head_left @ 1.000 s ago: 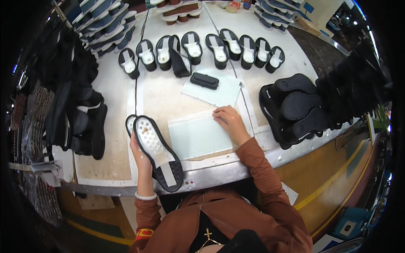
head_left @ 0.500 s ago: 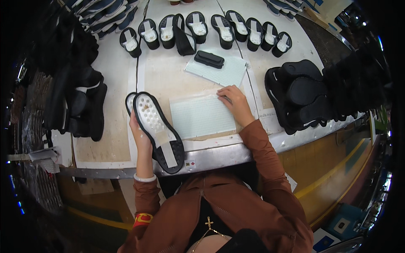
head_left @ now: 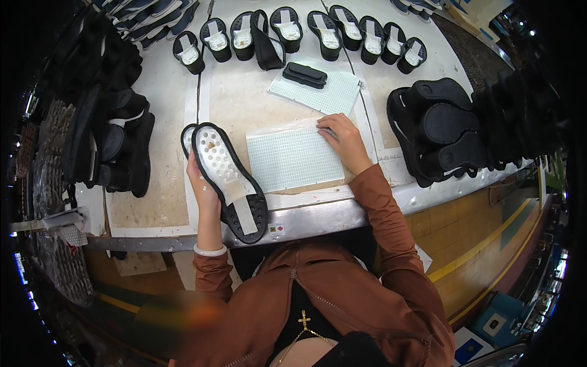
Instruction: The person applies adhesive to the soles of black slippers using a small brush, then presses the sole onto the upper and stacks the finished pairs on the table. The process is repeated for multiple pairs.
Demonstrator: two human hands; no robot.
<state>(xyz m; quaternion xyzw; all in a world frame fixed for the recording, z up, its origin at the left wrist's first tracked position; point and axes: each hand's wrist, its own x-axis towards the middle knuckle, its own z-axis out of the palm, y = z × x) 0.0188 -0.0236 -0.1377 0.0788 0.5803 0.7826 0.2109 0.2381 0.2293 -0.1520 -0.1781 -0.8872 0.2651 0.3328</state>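
My left hand [head_left: 206, 192] is closed around two black shoe soles [head_left: 226, 177], held one over the other above the table's near edge. The top sole shows a white, dimpled inner face with a pale strip down its heel end; the other mostly hides behind it. Small white bits stick to that hand. To the right lies a pale sheet [head_left: 293, 160] printed with a fine grid of small labels. At its upper right corner my right hand [head_left: 343, 140] rests with bent fingers pinched together on the edge. Whatever is between those fingertips is too small to make out.
Beyond the sheet, a second gridded sheet [head_left: 312, 92] bears a black oblong block [head_left: 304, 74]. Several black soles with white insides [head_left: 330, 38] line the far side. Stacked black soles stand left [head_left: 125, 144] and right [head_left: 443, 131]. A metal edge [head_left: 318, 219] runs along the table's front.
The whole view has shifted slightly, with the table sitting a little higher. My right hand's fingers have drawn in a bit at the sheet's corner. The soles stay in my left hand.
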